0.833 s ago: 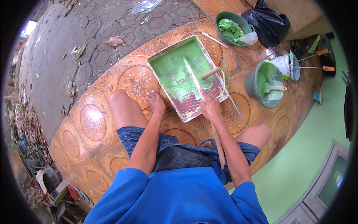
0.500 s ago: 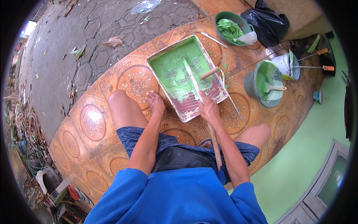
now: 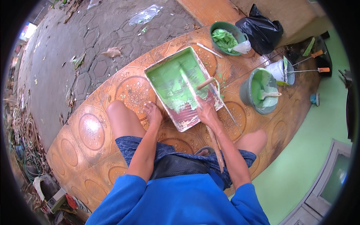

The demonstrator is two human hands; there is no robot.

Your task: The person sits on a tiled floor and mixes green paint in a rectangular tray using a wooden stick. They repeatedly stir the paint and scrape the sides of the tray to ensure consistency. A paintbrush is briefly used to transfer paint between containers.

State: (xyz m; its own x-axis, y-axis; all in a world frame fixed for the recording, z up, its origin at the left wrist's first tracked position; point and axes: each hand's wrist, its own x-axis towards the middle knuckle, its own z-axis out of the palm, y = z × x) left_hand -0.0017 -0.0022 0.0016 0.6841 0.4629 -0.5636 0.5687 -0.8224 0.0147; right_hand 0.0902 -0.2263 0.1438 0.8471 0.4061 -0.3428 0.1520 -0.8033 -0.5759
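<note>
A shallow rectangular paint tray [image 3: 153,83] stands in front of me, holding light green paint, with bare ridges at its near end. My right hand [image 3: 206,113] is closed round a long wooden stick [image 3: 188,83] smeared pale with paint. Its far end lies in the green paint, and its lower end reaches back over my lap. Across the tray's right side lies a paint roller's wooden handle [image 3: 205,83], its thin metal rod extending past the rim. My left hand [image 3: 153,113] is left of the tray, apart from it, empty with fingers spread.
At the right, a grey bucket [image 3: 245,92] holds green paint and a paintbrush [image 3: 270,94]. Behind it are a white pail [image 3: 276,71] and roller rods. A green basin [image 3: 215,28] with plastic and a black bag [image 3: 260,32] stand farther back. A green wall [image 3: 300,150] bounds the right.
The view has tilted slightly, so the tray and buckets appear lower. My right hand keeps its hold on the stick, whose tip stays at about the same place in the paint.
</note>
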